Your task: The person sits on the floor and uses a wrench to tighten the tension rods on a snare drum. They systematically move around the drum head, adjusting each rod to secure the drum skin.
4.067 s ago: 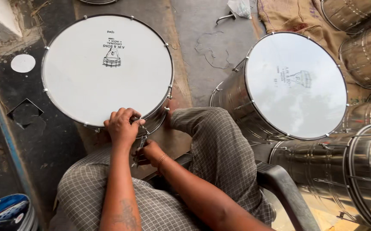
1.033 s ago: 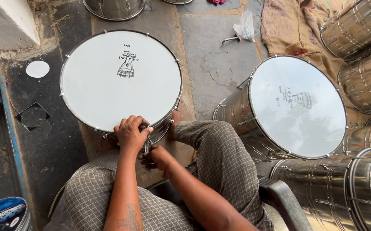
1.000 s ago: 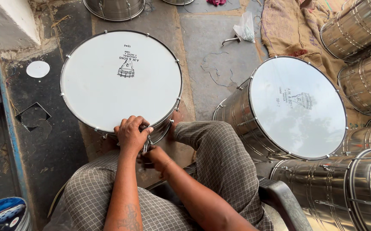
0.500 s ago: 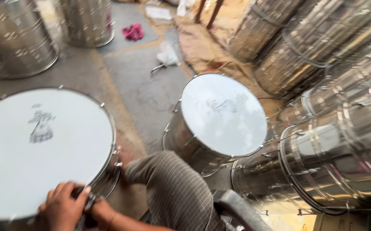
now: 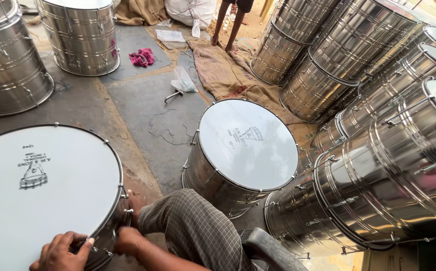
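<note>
— What kind of place is this?
— A drum workshop. Lots of shiny metal drums [image 5: 378, 165] are stacked together, one white-topped drum [image 5: 37, 190] sits close, and cloth sacks [image 5: 228, 75] and a small tool [image 5: 172, 94] lie on the floor [image 5: 142, 115].

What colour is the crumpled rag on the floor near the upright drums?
Pink-magenta; the rag shows clearly in the head view.

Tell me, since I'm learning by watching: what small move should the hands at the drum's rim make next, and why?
Probably keep working that same rim fitting. The left hand rests on the white drum head at its near edge, while the right hand sits against the shell just below the rim. Whether it holds a tool cannot be made out.
</note>
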